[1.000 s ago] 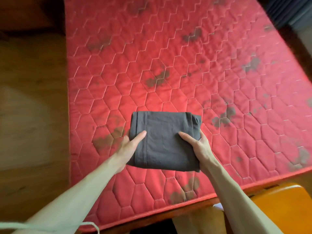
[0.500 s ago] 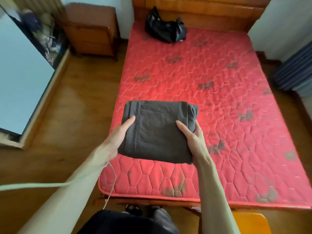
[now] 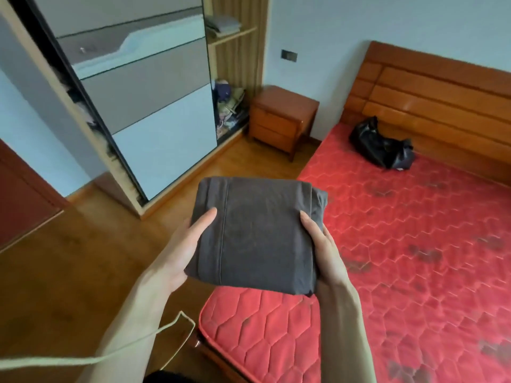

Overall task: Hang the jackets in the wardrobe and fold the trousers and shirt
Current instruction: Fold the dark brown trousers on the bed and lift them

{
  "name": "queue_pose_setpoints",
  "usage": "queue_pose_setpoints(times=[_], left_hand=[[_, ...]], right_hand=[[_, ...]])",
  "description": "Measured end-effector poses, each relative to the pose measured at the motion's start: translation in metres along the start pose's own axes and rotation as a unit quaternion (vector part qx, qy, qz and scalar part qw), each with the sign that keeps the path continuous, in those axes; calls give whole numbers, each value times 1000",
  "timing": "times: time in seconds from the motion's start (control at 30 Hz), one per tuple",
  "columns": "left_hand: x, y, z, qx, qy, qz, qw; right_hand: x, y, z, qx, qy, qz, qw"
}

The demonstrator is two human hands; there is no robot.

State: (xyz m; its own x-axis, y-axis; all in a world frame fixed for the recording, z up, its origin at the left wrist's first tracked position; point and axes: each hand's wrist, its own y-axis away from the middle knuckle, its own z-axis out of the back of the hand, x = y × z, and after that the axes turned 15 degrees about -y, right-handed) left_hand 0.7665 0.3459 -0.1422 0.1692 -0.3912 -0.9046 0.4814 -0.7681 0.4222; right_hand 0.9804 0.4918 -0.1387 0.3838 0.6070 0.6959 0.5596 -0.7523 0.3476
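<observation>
- Dark grey folded garment (image 3: 260, 236) held up in both hands, off the bed, over the near left corner of the red quilted mattress (image 3: 414, 244) and the wooden floor (image 3: 83, 258). Can't tell whether it's the trousers or the shirt; only a seam line down its left part shows.
- Left hand (image 3: 182, 252) grips the garment's left edge: thumb on top, pointing up along the cloth. Its fingers are under the fabric, not visible.
- Right hand (image 3: 323, 250) grips the right edge the same way: thumb on top, fingers hidden underneath.
- Garment's right side shows stacked layers at the fold; lower right corner hangs slightly past the right wrist.
- Wardrobe (image 3: 143, 106) at upper left, sliding door panel covering most of it. Narrow dark gap at the door's left edge shows clothes inside, too dim to identify.
- Open shelf section to the right of the door: folded pile (image 3: 222, 24) on the upper shelf, jumbled clothes (image 3: 229, 106) lower down, blurry.
- Wooden nightstand (image 3: 282, 117) stands between wardrobe and bed, against the wall.
- Black bag (image 3: 381, 145) lies on the mattress by the wooden headboard (image 3: 442, 100); contents unseen.
- Pale cord (image 3: 110, 352) crosses the left forearm at bottom left, both ends cut off or hidden.
- Mattress has dark blotches; its right part runs out of frame.
</observation>
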Motion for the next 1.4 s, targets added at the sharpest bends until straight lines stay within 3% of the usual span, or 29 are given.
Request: queue_pose_setpoints(times=[0.33,0.6,0.8,1.1,1.4], left_hand=[[-2,1,153,-93,30,-40,994],[-9,-37,288,-78,30,-65,994],[-11,-58,357,-79,27,-64,994],[-31,-137,367,-41,-2,-31,999],[-106,-280,342,9,-58,-61,996]], right_hand=[[-80,-46,-141,60,34,-33,997],[-155,-79,-252,-19,118,39,992],[-191,-103,-309,-25,151,38,987],[-182,-157,-316,-64,157,89,981],[-128,-285,-312,-101,155,153,971]])
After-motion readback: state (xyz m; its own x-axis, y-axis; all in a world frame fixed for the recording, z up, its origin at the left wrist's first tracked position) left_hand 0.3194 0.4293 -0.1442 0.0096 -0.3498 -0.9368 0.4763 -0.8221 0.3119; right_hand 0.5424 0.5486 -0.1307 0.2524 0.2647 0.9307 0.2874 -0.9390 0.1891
